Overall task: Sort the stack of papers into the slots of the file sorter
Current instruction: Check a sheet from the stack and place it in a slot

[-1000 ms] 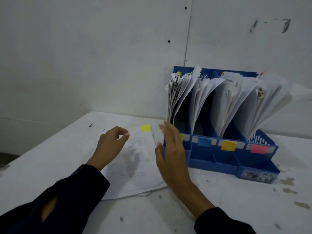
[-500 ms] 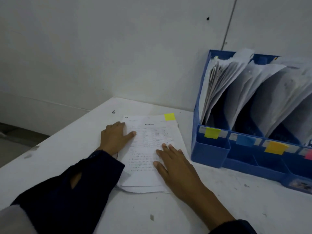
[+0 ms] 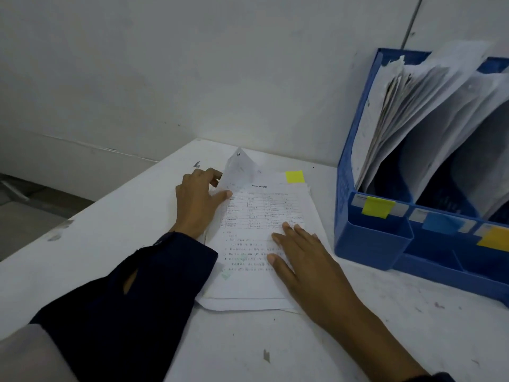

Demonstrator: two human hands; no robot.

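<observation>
A: So, the stack of papers [image 3: 256, 244] sits centre frame on the white table [image 3: 110, 244], just left of the blue file sorter [image 3: 371, 244] at right. Top sheet is a printed form with a yellow sticky tab [image 3: 295, 177] at its upper right corner.

B: Hands?

A: Left hand [image 3: 197, 201] pinches the top sheet's upper left corner, which is curled up off the stack. Right hand [image 3: 305, 260] lies flat, fingers spread, pressing the lower right of the stack.

B: Handling?

A: Thin, light and floppy, I'd judge. One sheet will sag if held by a corner alone, and sheets probably slide on each other. Peel from the lifted corner and keep the pile pinned.

B: Destination?

A: Likely the slot with the yellow label [image 3: 378, 206], the nearest one. Already crammed with leaning papers [image 3: 413, 119], so feed it in edge first.
</observation>
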